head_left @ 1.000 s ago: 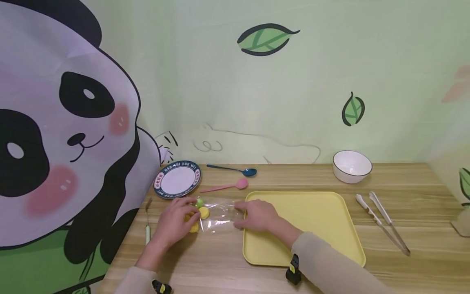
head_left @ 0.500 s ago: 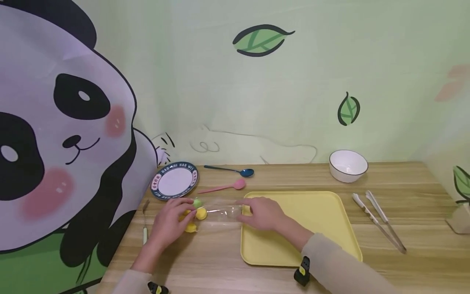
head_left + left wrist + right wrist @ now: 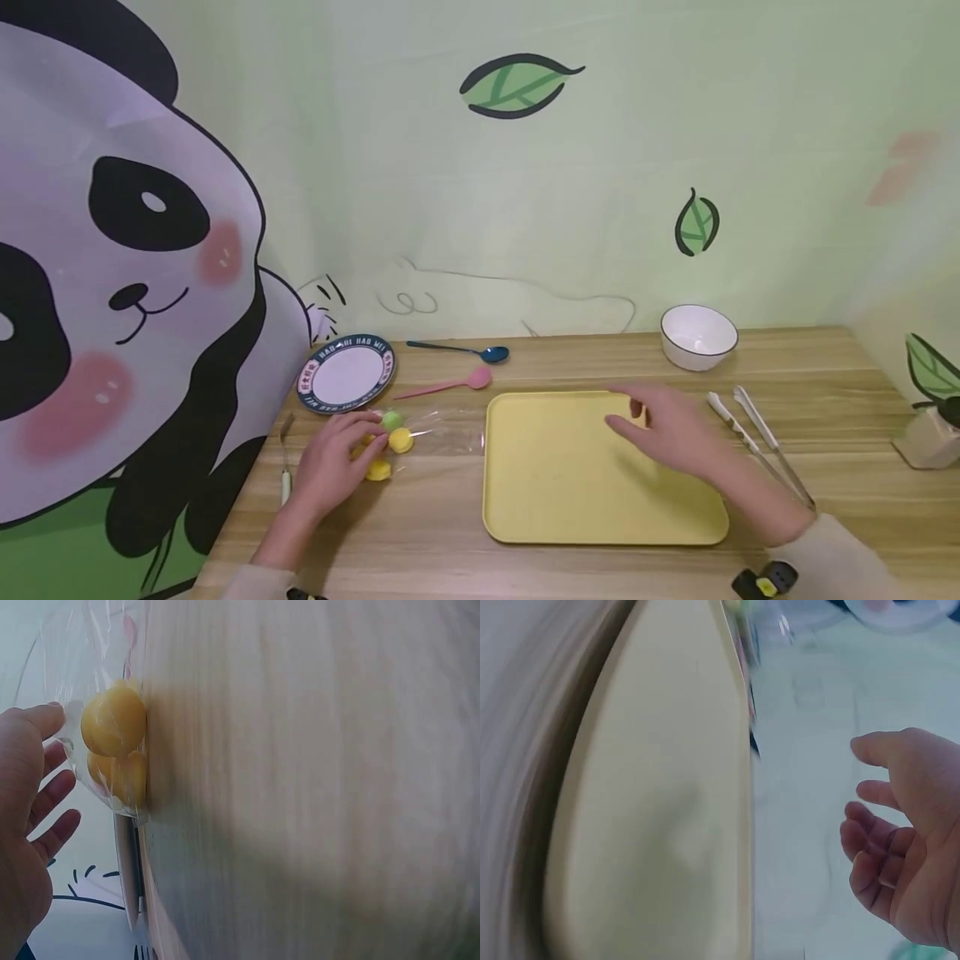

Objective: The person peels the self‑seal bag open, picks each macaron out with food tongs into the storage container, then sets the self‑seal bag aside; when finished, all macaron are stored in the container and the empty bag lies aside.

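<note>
A clear plastic bag [image 3: 450, 432] lies left of the yellow tray, its flat end reaching toward the tray's edge. Rounded yellow pieces [image 3: 114, 721] and a green piece [image 3: 392, 419] are gathered at its left end. My left hand [image 3: 337, 458] holds the film there between thumb and index finger; the other fingers are spread loosely, as the left wrist view shows. Above the yellow tray [image 3: 555, 508] my right hand [image 3: 675, 429] hovers with nothing in it, thumb and index finger apart and the other fingers loosely bent.
Behind the bag are a rimmed plate [image 3: 347, 375], a pink spoon [image 3: 477, 378] and a blue spoon [image 3: 493, 355]. A fork [image 3: 286, 483] lies left of the left hand. At the right stand a white bowl [image 3: 699, 337] and metal tongs [image 3: 776, 454], partly behind the right forearm.
My right hand has let go of the bag's right end and moved right over the tray. The left hand stays at the bag's filled end. The head view has shifted slightly.
</note>
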{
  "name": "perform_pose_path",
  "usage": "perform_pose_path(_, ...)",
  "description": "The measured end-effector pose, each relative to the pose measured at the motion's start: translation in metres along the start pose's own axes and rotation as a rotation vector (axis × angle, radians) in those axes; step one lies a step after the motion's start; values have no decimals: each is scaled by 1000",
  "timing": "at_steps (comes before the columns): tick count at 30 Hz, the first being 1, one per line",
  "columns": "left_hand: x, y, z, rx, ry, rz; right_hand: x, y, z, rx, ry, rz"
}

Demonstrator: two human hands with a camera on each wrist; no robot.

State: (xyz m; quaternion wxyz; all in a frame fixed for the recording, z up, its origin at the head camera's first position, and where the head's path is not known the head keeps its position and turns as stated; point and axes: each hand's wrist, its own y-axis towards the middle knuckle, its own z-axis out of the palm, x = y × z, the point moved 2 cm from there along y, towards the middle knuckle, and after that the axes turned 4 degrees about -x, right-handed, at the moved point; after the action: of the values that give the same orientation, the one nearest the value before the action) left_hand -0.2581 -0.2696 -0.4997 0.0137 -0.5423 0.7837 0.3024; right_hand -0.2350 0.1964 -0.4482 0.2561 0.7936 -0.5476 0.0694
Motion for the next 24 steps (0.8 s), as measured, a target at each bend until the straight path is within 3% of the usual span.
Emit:
perform_pose_path(6,0,-1,-1,-23,-15,32,-70,-47,-42,-10,-57,185)
perform_pose_path(11,-1,-2,-2,-25,-15,27,-114,-87,-54,16,-102,342)
perform_pose_path(17,-2,-2,-2,-30,-17,42,-139,-115,-41,83,-128,418)
perform_pose_path(24,-3,-1,-2,-33,-26,18,-148,-115,-33,38,-106,408)
